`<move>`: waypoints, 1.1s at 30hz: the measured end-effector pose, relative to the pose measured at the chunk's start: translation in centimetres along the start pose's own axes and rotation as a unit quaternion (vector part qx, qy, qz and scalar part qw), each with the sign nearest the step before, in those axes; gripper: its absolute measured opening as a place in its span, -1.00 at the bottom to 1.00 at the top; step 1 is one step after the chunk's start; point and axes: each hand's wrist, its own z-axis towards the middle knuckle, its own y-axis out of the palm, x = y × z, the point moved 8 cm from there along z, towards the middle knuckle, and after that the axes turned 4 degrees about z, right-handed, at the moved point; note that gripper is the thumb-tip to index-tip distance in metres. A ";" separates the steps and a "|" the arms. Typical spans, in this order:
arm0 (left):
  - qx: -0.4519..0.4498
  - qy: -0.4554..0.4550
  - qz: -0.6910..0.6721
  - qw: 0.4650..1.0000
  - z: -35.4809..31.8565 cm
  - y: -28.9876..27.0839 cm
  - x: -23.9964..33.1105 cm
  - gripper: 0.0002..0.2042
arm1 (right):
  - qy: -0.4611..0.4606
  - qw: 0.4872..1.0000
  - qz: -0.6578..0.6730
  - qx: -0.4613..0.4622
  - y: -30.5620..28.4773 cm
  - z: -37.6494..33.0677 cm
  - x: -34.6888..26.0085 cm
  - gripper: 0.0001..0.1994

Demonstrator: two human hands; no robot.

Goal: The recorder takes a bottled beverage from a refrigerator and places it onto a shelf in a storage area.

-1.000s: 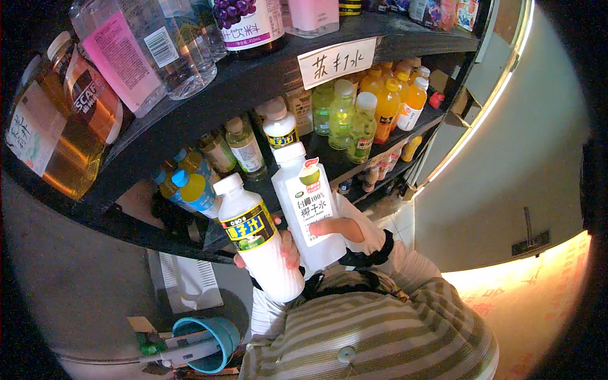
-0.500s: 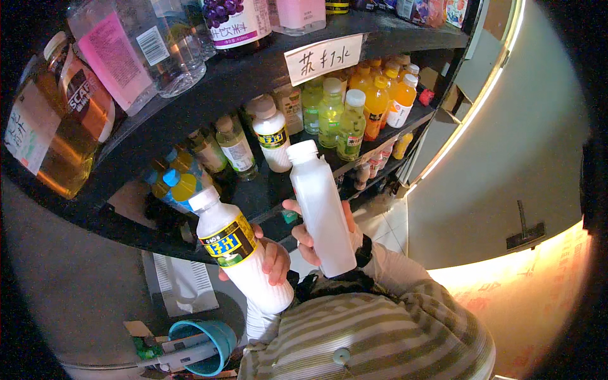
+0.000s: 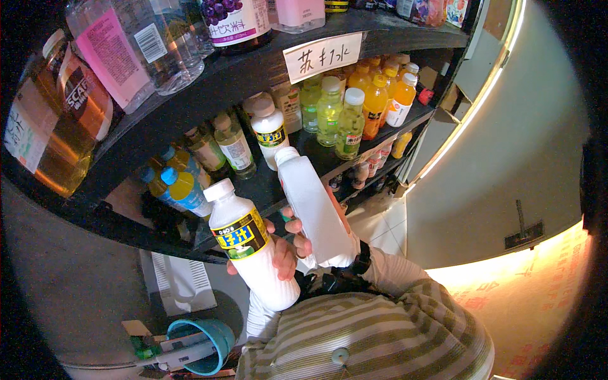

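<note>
My left hand (image 3: pixel 282 256) is wrapped round a white drink bottle (image 3: pixel 269 282) with a white cap and a black, yellow and blue label. In my right hand (image 3: pixel 299 233) is a second white bottle (image 3: pixel 315 212), squarish, with its plain side showing and its top tilted toward the shelf. Both bottles lean in front of the middle shelf (image 3: pixel 259 190). Just behind the right one stands a similar white bottle (image 3: pixel 270 136) with a black and yellow label and a pale cap. The top of the right-hand bottle overlaps its lower part in view; whether they touch I cannot tell.
Green drink bottles (image 3: pixel 350 126), orange drink bottles (image 3: pixel 375 104) and blue-capped yellow bottles (image 3: pixel 183 190) line the middle shelf. Larger bottles fill the upper shelf, whose edge bears a handwritten paper label (image 3: pixel 324 57). A blue bucket (image 3: pixel 218 335) is on the floor at lower left.
The right-hand bottle has tipped further, its top moving left and slightly down toward the shelf. My left hand's bottle has shifted slightly right and stands a little more upright.
</note>
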 end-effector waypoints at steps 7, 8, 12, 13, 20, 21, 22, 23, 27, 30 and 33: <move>0.053 0.007 -0.006 0.999 -1.2 -1.6 -0.1 -0.06 | -0.011 0.999 0.019 0.050 -2.5 -0.5 -0.8 -0.26; 0.048 0.006 -0.006 0.999 -1.4 -1.7 0.0 -0.05 | -0.008 0.998 0.016 0.056 -2.9 -0.5 -0.8 -0.26; 0.056 0.028 -0.012 0.998 -1.5 -1.8 0.0 -0.04 | -0.010 0.998 -0.044 0.054 -2.9 -0.9 -1.2 -0.25; 0.050 0.029 -0.015 0.998 -1.4 -1.7 0.1 -0.04 | -0.009 0.998 -0.043 0.055 -1.9 -0.5 -0.6 -0.25; 0.085 0.002 0.049 0.995 -1.6 -2.1 0.4 -0.08 | -0.009 0.965 -0.223 0.137 0.1 -1.0 -0.8 -0.41; 0.086 0.002 0.050 0.995 -1.8 -2.2 0.3 -0.08 | -0.025 0.942 -0.290 0.168 0.2 -1.1 -1.2 -0.44; 0.068 0.027 0.023 0.997 -1.9 -2.1 0.5 -0.05 | -0.025 0.943 -0.289 0.167 0.9 -1.0 -1.0 -0.44; 0.049 0.051 -0.004 0.997 -2.1 -1.9 0.7 -0.02 | -0.086 0.871 -0.445 0.190 2.1 -1.2 -2.2 -0.46; 0.079 0.075 0.035 0.993 -2.7 -2.6 1.3 -0.05 | -0.152 0.701 -0.664 0.211 5.9 -1.1 -3.1 -0.49; 0.092 0.067 0.051 0.992 -2.6 -3.0 1.3 -0.06 | -0.171 0.666 -0.694 0.213 6.2 -1.4 -3.8 -0.45; 0.107 0.053 0.072 0.990 -2.4 -2.9 1.2 -0.08 | -0.229 0.602 -0.732 0.225 5.8 -2.0 -5.5 -0.44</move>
